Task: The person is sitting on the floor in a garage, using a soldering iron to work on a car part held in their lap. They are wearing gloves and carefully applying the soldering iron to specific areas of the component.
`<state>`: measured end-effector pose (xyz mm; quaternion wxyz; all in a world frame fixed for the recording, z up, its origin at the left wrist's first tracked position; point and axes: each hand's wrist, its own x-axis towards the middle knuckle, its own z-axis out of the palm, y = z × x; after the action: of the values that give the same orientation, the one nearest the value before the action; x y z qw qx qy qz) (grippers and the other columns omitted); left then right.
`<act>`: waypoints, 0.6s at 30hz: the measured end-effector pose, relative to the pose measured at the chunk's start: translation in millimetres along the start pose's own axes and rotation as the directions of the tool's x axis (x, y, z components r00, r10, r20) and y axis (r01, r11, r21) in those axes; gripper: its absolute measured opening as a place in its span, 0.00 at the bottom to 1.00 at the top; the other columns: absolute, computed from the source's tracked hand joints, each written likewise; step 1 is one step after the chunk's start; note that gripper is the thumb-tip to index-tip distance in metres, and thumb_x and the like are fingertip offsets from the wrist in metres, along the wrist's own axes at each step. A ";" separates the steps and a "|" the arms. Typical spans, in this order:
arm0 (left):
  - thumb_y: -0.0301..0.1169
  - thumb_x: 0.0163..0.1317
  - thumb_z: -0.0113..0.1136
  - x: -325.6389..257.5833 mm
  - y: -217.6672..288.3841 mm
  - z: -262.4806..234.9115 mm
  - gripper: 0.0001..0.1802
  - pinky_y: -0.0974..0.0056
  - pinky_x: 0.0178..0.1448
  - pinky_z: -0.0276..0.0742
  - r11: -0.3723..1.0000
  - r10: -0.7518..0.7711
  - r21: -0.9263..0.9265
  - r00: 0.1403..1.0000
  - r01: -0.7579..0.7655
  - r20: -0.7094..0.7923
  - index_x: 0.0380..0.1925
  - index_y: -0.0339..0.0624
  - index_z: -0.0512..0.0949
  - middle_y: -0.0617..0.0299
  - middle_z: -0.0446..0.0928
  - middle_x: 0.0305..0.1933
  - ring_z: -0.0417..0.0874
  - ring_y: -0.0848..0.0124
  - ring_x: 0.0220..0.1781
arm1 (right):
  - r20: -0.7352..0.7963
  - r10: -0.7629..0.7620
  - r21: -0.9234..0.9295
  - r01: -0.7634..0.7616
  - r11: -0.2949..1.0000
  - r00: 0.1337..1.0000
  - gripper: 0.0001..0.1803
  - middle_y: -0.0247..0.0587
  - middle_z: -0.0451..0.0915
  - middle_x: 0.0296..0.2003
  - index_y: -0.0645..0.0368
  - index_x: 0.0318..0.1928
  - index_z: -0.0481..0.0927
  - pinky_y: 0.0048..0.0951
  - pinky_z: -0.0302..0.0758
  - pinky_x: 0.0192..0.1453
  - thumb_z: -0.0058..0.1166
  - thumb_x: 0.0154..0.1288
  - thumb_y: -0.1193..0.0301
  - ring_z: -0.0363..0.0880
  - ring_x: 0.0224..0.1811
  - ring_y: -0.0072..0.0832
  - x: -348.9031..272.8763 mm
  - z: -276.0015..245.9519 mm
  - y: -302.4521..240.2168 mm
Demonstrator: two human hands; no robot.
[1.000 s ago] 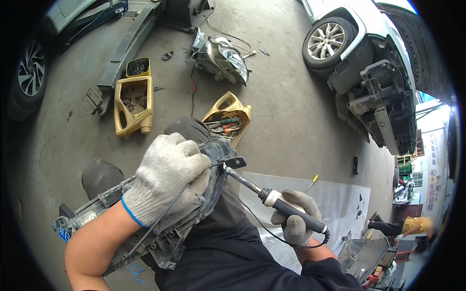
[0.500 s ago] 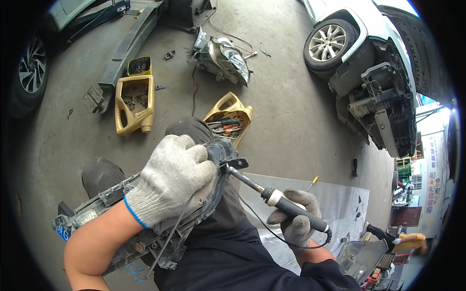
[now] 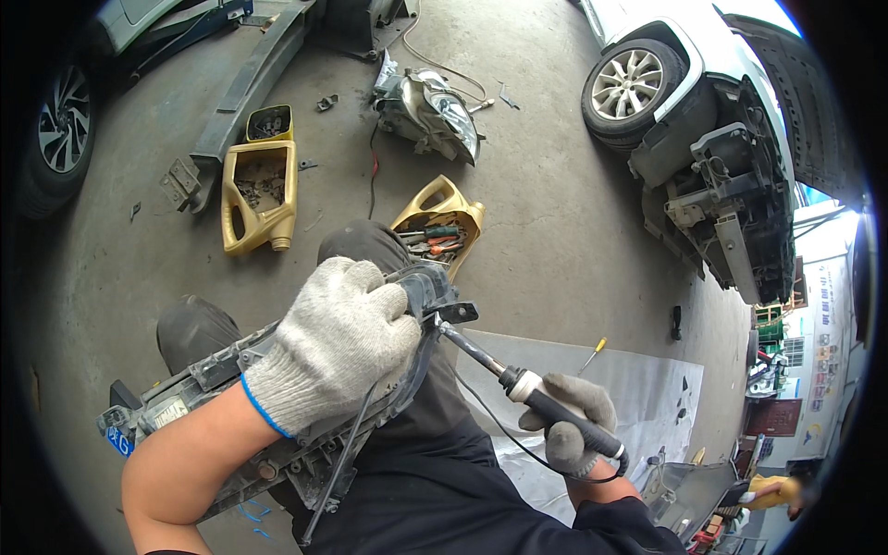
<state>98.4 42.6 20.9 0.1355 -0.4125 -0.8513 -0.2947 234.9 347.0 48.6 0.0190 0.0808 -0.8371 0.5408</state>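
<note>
A long, dirty black plastic car part (image 3: pixel 217 370), with brackets and ribs, lies across my lap. My left hand (image 3: pixel 338 347), in a white knit glove, is closed on its far right end. From under that hand a thin dark rod (image 3: pixel 338 467) slants down; how it is held is hidden. My right hand (image 3: pixel 578 421), in a grey-white glove, wraps round the black handle of a soldering iron (image 3: pixel 518 384) with a cord. The iron's tip touches or nearly touches the part beside a black tab (image 3: pixel 453 313).
Cut-open yellow jugs hold small hardware (image 3: pixel 262 242) and hand tools (image 3: pixel 476 217). A headlight (image 3: pixel 430 116) lies beyond them. A grey sheet (image 3: pixel 638 370) with a yellow-handled screwdriver (image 3: pixel 595 351) is at right. A white car (image 3: pixel 684 83) with its front stripped stands far right; another person (image 3: pixel 772 490) is lower right.
My right hand and the iron's handle have shifted slightly, while the tip stays by the black tab. The thin rod's lower end has swung a little to the right.
</note>
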 end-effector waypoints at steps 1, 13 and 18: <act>0.31 0.44 0.70 1.2 -0.1 0.2 0.08 0.53 0.45 0.76 1.000 0.000 -0.018 1.000 0.000 -0.002 0.22 0.45 0.79 0.59 0.76 0.29 0.80 0.57 0.35 | 0.109 -0.149 -0.134 0.163 0.977 0.983 0.32 0.46 0.89 0.31 0.66 0.62 0.75 0.31 0.85 0.35 0.64 0.75 0.51 0.91 0.31 0.31 9.2 -6.7 -0.7; 0.29 0.48 0.69 3.7 -2.8 -0.6 0.07 0.52 0.42 0.74 0.994 -0.087 -0.055 0.995 0.090 0.052 0.20 0.44 0.78 0.57 0.77 0.29 0.78 0.56 0.33 | 0.442 -0.344 -0.369 0.518 0.772 0.828 0.36 0.33 0.75 0.19 0.57 0.52 0.89 0.37 0.69 0.22 0.70 0.33 0.71 0.76 0.17 0.33 42.8 -11.4 -9.5; 0.29 0.48 0.69 2.6 -6.1 0.5 0.06 0.52 0.43 0.75 0.991 -0.106 -0.075 0.991 0.112 0.085 0.21 0.44 0.80 0.57 0.78 0.30 0.79 0.56 0.35 | 0.478 -0.338 -0.381 0.538 0.752 0.811 0.34 0.30 0.78 0.21 0.54 0.49 0.88 0.34 0.68 0.22 0.70 0.31 0.70 0.75 0.18 0.30 40.7 -7.9 -7.5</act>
<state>92.0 41.6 19.4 0.0680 -0.3819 -0.8650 -0.3182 195.5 346.5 63.6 0.0057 0.3738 -0.8907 0.2587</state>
